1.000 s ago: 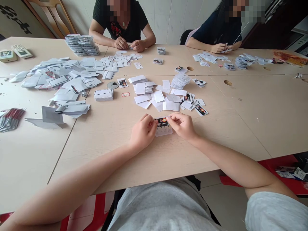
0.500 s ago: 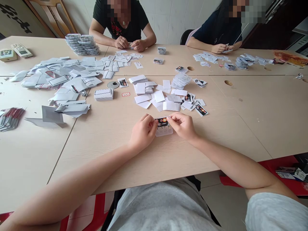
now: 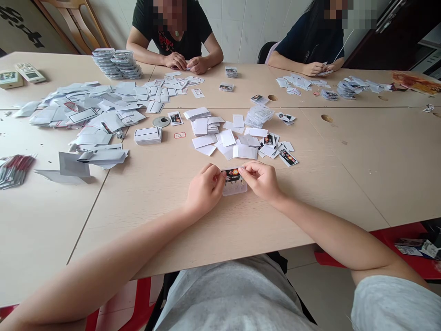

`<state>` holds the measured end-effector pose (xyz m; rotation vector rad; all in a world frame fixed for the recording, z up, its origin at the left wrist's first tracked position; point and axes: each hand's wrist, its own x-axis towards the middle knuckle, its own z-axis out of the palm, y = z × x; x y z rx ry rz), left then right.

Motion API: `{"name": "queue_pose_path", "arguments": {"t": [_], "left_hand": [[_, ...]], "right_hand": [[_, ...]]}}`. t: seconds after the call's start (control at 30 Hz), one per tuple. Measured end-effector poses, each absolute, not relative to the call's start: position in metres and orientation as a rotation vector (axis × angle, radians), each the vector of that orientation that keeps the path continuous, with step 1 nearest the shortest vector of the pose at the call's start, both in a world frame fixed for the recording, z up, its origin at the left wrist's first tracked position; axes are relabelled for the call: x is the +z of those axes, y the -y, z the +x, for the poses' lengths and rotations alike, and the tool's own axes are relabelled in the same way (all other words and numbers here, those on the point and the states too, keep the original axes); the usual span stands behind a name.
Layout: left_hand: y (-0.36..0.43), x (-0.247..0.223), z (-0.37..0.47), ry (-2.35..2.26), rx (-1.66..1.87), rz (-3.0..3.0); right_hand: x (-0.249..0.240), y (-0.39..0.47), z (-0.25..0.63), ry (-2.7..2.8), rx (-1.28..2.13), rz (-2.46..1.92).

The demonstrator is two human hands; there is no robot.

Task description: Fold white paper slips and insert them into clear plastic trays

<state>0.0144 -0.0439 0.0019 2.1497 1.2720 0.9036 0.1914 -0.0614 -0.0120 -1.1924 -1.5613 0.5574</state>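
Note:
Low over the near part of the table, a small clear plastic box (image 3: 235, 188) lies between my hands, with small dark curved pieces showing inside. A black printed card (image 3: 233, 175) with an orange burst covers its upper part. My left hand (image 3: 205, 187) is closed, its thumb and fingers pinching the card and box at the left edge. On the upper right corner, my right hand (image 3: 262, 180) pinches the same card and box. Whether the card is stuck to the box or only pressed on it, I cannot tell.
Beyond my hands lie white folded cards (image 3: 227, 138), black printed cards (image 3: 288, 157) and stacked clear boxes (image 3: 259, 116). A large heap of white papers (image 3: 103, 103) spreads at left. Two people (image 3: 175, 37) (image 3: 310, 41) work across the table. Filled boxes (image 3: 117, 64) stand stacked at the back.
Both my hands keep their grip on the box and card, with almost no movement. Across the table, one person's hand has shifted slightly.

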Motion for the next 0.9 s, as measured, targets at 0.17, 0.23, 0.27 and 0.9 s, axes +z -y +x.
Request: {"name": "queue_pose_path", "arguments": {"t": [0.17, 0.23, 0.27, 0.9], "left_hand": [[0.0441, 0.0016, 0.0147, -1.28, 0.905, 2.151], [0.0442, 0.0016, 0.0147, -1.285, 0.901, 2.151], [0.0442, 0.0016, 0.0147, -1.285, 0.9, 2.152], [0.0443, 0.0014, 0.0153, -1.296, 0.904, 2.161]], "right_hand": [[-0.0125, 0.0615, 0.1914, 1.547, 0.559, -1.21], [-0.0127, 0.0615, 0.1915, 1.544, 0.565, -1.216], [-0.0127, 0.0616, 0.1915, 1.545, 0.567, -1.216], [-0.0108, 0.0624, 0.1908, 1.546, 0.56, -1.214]]}}
